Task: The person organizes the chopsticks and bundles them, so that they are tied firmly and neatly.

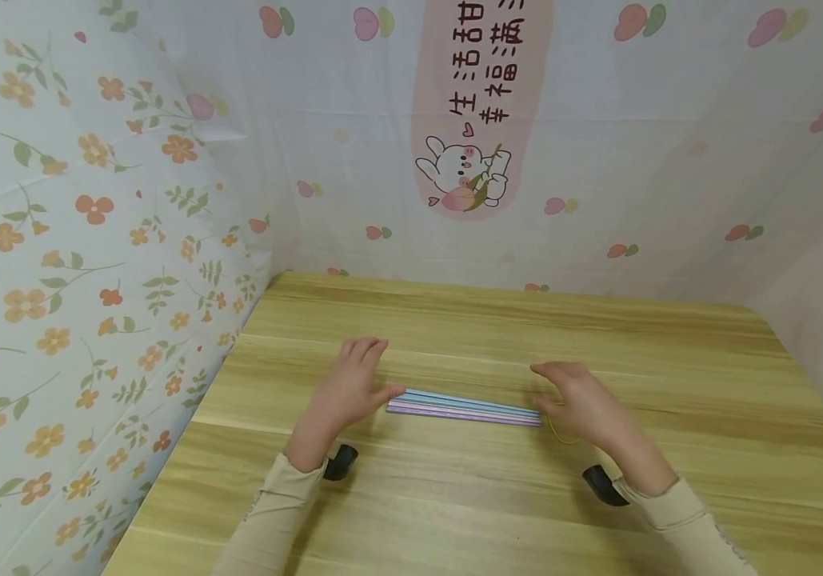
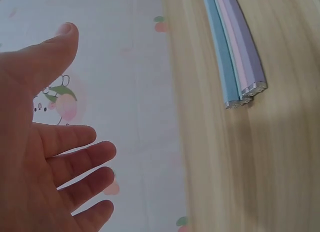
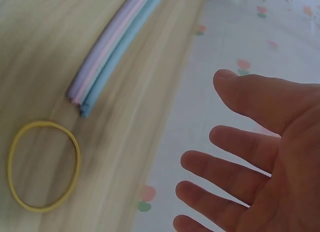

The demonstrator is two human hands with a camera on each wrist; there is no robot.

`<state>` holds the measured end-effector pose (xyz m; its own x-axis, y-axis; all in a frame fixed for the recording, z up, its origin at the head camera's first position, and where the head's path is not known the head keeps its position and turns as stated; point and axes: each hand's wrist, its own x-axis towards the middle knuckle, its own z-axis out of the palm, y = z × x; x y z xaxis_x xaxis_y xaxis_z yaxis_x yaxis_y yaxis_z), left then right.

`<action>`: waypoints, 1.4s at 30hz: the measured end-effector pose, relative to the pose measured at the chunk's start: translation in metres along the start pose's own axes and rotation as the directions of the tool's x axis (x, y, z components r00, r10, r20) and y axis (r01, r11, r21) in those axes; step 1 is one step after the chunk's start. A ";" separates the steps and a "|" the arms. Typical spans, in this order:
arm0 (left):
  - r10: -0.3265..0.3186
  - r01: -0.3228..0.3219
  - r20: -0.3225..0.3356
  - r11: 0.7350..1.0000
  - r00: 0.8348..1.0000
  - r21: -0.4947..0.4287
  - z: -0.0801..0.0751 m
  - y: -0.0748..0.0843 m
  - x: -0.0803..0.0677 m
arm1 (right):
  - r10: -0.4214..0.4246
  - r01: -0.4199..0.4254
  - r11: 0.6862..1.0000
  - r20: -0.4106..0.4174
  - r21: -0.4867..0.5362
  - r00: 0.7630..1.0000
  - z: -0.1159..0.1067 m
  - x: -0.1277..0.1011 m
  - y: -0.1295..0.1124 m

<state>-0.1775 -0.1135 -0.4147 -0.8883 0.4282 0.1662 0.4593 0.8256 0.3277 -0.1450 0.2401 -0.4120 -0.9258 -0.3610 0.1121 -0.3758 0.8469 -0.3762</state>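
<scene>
A bundle of pastel sticks (image 1: 463,407), blue, pink and purple, lies flat on the wooden table (image 1: 454,496). My left hand (image 1: 355,382) hovers at its left end with fingers straight and spread, holding nothing. My right hand (image 1: 575,394) hovers at the right end, likewise spread. In the left wrist view the sticks' end (image 2: 244,86) lies apart from my left hand (image 2: 47,142). In the right wrist view a yellow rubber band (image 3: 44,166) lies just below the sticks' other end (image 3: 82,99), with my right hand (image 3: 250,162) off to the side.
Patterned cloth walls (image 1: 94,240) enclose the table on the left, back and right. The yellow rubber band (image 1: 562,432) sits by my right hand. Bare wood lies in front of and behind the sticks.
</scene>
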 end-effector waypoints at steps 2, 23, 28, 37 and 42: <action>-0.005 0.005 0.008 1.000 1.000 -0.004 0.003 0.000 0.000 | -0.012 0.012 1.000 -0.006 0.002 1.000 0.003 0.000 0.000; 0.036 -0.037 0.071 0.999 0.997 0.018 0.027 -0.002 0.000 | -0.056 0.056 0.998 -0.037 0.002 0.998 0.033 -0.001 0.005; 0.057 -0.059 0.071 0.998 0.996 0.016 0.033 -0.002 0.001 | -0.067 0.066 0.997 -0.049 -0.027 0.997 0.042 -0.001 0.007; 0.109 -0.111 0.060 0.993 0.992 0.028 0.045 -0.004 0.004 | -0.068 0.065 0.996 -0.056 -0.059 0.996 0.052 0.000 0.010; 0.126 -0.128 0.076 0.992 0.989 0.021 0.053 -0.007 0.005 | -0.088 0.083 0.994 -0.064 -0.077 0.994 0.057 -0.001 0.011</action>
<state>-0.1848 -0.0975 -0.4652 -0.8206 0.5553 0.1354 0.5691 0.7717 0.2839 -0.1460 0.2277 -0.4686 -0.8900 -0.4080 0.2036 -0.4530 0.8418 -0.2934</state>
